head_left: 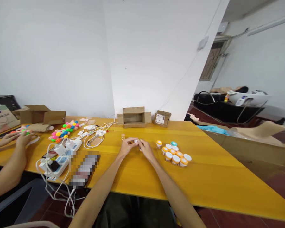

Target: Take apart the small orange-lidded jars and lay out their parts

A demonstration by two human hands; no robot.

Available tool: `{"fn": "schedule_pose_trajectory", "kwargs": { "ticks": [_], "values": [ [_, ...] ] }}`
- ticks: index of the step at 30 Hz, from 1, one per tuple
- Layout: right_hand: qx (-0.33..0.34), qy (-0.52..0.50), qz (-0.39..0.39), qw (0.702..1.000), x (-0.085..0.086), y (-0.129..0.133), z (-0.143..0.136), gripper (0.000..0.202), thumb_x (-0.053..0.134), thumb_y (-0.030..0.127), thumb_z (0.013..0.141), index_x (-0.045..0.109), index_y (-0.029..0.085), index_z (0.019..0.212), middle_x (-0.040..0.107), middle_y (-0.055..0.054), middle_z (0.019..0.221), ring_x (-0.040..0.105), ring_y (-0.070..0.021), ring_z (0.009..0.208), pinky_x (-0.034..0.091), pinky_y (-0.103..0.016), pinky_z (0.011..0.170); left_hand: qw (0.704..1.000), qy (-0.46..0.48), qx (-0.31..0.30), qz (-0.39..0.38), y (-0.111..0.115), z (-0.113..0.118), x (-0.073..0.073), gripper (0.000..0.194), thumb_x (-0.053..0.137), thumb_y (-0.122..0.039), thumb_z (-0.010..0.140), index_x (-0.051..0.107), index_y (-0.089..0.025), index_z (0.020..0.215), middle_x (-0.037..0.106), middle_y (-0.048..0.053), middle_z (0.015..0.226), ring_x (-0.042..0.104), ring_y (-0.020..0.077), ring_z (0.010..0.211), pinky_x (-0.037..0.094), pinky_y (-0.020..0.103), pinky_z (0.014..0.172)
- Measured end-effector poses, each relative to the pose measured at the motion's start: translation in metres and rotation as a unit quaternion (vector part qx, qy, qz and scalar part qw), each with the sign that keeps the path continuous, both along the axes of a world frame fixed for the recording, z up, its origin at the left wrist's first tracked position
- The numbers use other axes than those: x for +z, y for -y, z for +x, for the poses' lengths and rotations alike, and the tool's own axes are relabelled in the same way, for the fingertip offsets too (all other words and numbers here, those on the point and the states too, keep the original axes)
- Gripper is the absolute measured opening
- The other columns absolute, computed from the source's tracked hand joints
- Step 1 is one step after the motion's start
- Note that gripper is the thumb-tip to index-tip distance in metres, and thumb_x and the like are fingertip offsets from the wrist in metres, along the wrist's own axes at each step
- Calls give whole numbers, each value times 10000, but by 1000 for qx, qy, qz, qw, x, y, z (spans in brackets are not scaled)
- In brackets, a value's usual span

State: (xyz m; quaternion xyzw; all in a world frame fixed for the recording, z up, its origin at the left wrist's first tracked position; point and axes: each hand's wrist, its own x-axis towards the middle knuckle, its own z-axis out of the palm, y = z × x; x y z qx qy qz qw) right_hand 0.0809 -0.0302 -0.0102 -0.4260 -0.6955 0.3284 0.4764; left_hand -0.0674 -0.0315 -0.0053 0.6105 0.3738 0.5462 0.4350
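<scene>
Over the middle of the table, my left hand point(127, 147) and my right hand point(145, 148) meet with bent fingers. Between their fingertips is a small whitish-pink piece point(136, 141), too small to make out its kind. My left hand pinches it, and my right fingers close against it from the other side. Part of another small object shows just under my right fingers, mostly hidden. A small clear ring-like piece point(123, 136) lies beyond my left hand. To the right of my right hand stand several small clear jars point(172, 152) with orange, white and teal lids.
An open cardboard box point(134, 118) and a smaller box point(162, 118) stand by the wall. Left of me are a power strip point(61, 161), tangled white cables point(95, 139) and a blurred-out phone point(84, 171). Farther left, a co-worker's hands point(22, 137) handle colourful beads.
</scene>
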Motion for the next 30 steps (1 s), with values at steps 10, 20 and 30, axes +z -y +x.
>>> {"fn": "schedule_pose_trajectory", "kwargs": {
  "ticks": [10,20,30],
  "values": [
    [-16,-24,22,999,-4,3,3,490,375,622,897,488,243,608,525,12,546,482,-165,532,414,-286,561,999,19,-28,-18,7,4,7,395,835,-449,658,799,-185,949,764,91,961,695,234,916,528,385,933],
    [5,-62,-11,998,-1,6,3,547,371,723,830,490,242,596,491,14,511,437,-156,490,384,-291,517,998,32,-40,-31,8,3,7,397,849,-419,645,799,-189,965,762,85,967,689,235,935,532,375,914],
    [21,-83,-13,996,-6,2,5,544,409,688,839,537,226,582,557,-21,552,485,-168,528,418,-293,515,998,11,-52,-16,1,3,-1,381,835,-431,662,791,-187,952,742,72,923,672,200,858,531,338,846]
  ]
}}
